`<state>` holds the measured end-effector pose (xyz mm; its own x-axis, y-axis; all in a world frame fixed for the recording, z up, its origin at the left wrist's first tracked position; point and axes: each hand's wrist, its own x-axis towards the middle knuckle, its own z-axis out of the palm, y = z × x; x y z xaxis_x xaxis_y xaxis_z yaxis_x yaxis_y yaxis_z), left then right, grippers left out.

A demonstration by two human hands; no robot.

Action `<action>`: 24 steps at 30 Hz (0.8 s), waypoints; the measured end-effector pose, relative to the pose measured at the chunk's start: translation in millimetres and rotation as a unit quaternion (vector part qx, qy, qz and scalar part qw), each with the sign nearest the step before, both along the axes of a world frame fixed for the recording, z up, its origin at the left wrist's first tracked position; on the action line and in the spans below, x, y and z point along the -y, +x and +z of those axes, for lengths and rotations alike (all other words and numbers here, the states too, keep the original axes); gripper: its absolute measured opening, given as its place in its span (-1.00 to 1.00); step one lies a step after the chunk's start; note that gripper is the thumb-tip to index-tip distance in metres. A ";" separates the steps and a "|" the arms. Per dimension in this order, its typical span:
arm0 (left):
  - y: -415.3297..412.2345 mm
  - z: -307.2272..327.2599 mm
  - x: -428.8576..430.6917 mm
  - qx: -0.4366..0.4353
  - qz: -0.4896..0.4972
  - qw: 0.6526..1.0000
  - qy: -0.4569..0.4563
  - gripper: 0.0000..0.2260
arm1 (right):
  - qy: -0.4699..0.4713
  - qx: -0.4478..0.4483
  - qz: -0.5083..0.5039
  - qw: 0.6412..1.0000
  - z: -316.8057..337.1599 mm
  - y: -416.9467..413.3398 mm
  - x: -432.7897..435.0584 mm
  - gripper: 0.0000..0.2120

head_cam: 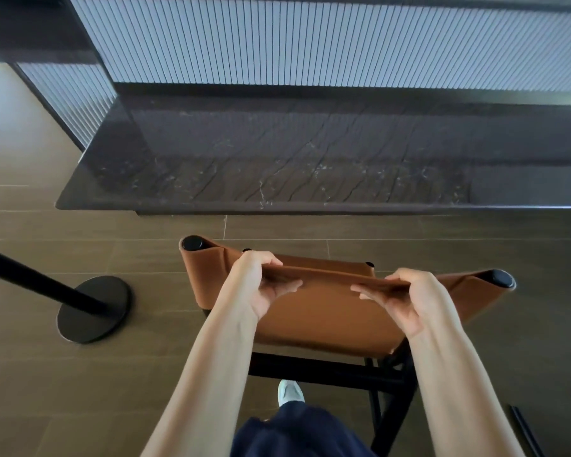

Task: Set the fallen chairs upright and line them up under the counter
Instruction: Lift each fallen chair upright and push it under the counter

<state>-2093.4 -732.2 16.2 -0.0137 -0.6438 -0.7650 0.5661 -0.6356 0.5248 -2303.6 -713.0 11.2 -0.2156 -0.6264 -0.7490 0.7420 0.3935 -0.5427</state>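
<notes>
Item, as I see it from the head view:

- Chair (310, 324): tan leather on a black frame. It appears upright on the tiled floor (30, 374), just short of the counter's front edge and not under it.
- Backrest edge (330, 275): runs between two black-capped posts.
- Left hand (264, 285): fingers curled over the backrest edge, thumb beneath, clamped on the leather left of centre.
- Right hand (406, 298): same clamp, right of centre.
- Counter (277, 179): dark veined stone slab, with a fluted grey panel (310, 37) behind it.
- Stanchion (93, 308): black post on a round base, left of the chair and apart from it.
- Shoe (289, 392): pale, beneath the chair's rear rail.
</notes>
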 end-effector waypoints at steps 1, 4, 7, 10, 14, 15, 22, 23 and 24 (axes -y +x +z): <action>1.9 1.5 7.4 -0.001 -0.001 1.000 -0.003 -0.92 | 0.003 -0.002 0.003 1.000 1.8 1.3 8.2 -0.94; 15.6 1.8 26.0 0.003 0.017 1.000 -0.016 -0.91 | -0.003 -0.005 0.009 1.000 3.7 11.2 32.5 -0.85; 31.4 0.3 40.8 0.008 0.030 0.999 -0.020 -0.87 | -0.018 -0.011 0.026 0.999 7.1 26.5 54.0 -0.83; 48.9 0.8 56.6 0.004 0.050 0.999 -0.023 -0.88 | -0.029 -0.001 0.028 0.999 7.8 45.2 76.8 -0.88; 76.4 5.2 83.6 0.001 0.076 0.997 -0.030 -0.92 | -0.040 0.029 0.033 0.998 3.7 73.5 109.1 -0.79; 83.9 7.3 90.7 0.002 0.081 0.996 -0.035 -0.92 | -0.044 0.033 0.033 0.998 3.7 80.8 117.2 -0.75; 134.0 5.8 136.1 0.017 0.152 0.986 -0.062 -0.89 | -0.101 0.018 0.070 0.992 0.9 136.3 158.7 -0.76; 140.7 2.4 140.1 0.024 0.160 0.985 -0.059 -0.89 | -0.105 0.023 0.072 0.992 -3.0 143.8 161.9 -0.73; 147.6 -2.5 143.2 0.032 0.170 0.984 -0.052 -0.88 | -0.103 0.023 0.072 0.992 -8.5 151.1 164.8 -0.68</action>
